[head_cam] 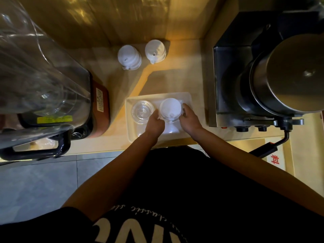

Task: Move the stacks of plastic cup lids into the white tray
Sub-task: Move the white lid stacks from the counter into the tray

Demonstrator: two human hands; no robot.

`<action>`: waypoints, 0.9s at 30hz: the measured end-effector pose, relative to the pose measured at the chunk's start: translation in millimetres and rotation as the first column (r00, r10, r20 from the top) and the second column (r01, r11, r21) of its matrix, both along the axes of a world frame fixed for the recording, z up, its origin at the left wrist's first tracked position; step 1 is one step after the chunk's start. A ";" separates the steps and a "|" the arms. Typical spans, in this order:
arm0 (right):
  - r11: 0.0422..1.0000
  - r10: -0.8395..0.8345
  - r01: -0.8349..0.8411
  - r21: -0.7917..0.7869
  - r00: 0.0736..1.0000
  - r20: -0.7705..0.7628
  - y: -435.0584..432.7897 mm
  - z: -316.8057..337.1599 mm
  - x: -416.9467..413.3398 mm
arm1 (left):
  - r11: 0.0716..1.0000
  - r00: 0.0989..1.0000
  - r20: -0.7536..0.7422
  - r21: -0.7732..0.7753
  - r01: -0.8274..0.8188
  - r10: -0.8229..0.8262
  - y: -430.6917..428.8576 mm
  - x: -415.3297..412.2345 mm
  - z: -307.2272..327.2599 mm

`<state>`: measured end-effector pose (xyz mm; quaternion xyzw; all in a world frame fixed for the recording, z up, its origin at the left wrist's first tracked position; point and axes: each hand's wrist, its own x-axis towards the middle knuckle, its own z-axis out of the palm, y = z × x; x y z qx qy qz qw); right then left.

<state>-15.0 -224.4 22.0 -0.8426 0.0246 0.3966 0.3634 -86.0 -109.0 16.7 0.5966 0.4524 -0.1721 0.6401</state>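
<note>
While both hands, left hand (155,121) and right hand (188,118), wrap their fingers around a white lid stack (171,107) in the white tray (187,97), two more stacks (129,57) wait at 12 o'clock, probably next.

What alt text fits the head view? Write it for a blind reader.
Two hands, left and right, hold a white lid stack in a white tray beside a clear lid stack. Two more white stacks stand farther back on the counter.
</note>
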 end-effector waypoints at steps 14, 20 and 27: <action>0.999 -0.023 0.015 0.052 0.989 0.146 -8.1 11.9 -5.4 | 0.997 0.997 0.023 0.019 -0.071 0.071 12.2 -10.8 9.6; 0.995 -0.049 0.035 0.094 0.988 0.149 -4.7 19.0 2.0 | 0.987 0.992 0.097 0.131 -0.089 0.077 18.0 -12.4 17.0; 0.991 -0.026 0.002 0.134 0.984 0.175 11.9 25.0 11.3 | 0.932 0.984 0.173 0.347 -0.107 0.049 35.5 -4.6 26.1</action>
